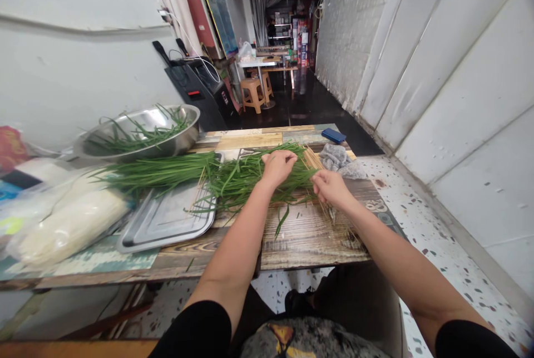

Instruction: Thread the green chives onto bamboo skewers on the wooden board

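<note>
A loose pile of garlic chives (237, 180) lies across the table under my hands. My left hand (278, 167) is closed in a pinch above the pile; whatever is between its fingertips is too small to make out. To its right, my right hand (331, 186) pinches the ends of some chives at the pile's right edge. Thin bamboo skewers (312, 158) lie beside and partly under the chives there. On the left, a neat bundle of chives (167, 171) rests over a metal tray (167, 227), with a few skewers at the tray's right side.
A steel bowl (183, 138) with more chives stands at the back left. A clear plastic bag with pale contents (75, 219) lies at the left. Behind my right hand are a grey cloth (336, 158) and a blue box (334, 135). Chive scraps (282, 220) lie near the front edge.
</note>
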### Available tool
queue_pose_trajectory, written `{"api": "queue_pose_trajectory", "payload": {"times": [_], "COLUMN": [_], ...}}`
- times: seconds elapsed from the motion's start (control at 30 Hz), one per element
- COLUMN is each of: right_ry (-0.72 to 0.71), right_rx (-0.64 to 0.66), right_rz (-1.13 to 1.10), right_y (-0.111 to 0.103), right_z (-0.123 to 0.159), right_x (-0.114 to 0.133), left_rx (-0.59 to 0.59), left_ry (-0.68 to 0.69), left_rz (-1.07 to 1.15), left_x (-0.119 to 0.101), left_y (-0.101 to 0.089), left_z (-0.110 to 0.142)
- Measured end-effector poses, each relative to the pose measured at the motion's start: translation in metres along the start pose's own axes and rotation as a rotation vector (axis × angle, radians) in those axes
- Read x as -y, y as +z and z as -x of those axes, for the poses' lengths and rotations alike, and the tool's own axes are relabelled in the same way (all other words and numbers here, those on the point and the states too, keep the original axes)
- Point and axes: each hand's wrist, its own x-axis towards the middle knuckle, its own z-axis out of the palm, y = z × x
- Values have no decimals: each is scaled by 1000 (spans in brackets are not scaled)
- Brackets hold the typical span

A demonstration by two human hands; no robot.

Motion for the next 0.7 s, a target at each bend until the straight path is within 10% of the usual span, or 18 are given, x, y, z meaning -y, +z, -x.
{"api": "queue_pose_trajectory", "payload": {"times": [0.47, 0.7], "right_ry": [3, -44], "right_rx": [2, -41], "right_rz": [19, 13], "right_y": [0, 0], "right_z": [1, -4], "right_x": [3, -6], "left_rx": [3, 286], "left_ry": [47, 275], "left_rz": [0, 16], "left_x": [0, 0], "left_y": [1, -6], "left_z": [0, 1]}}
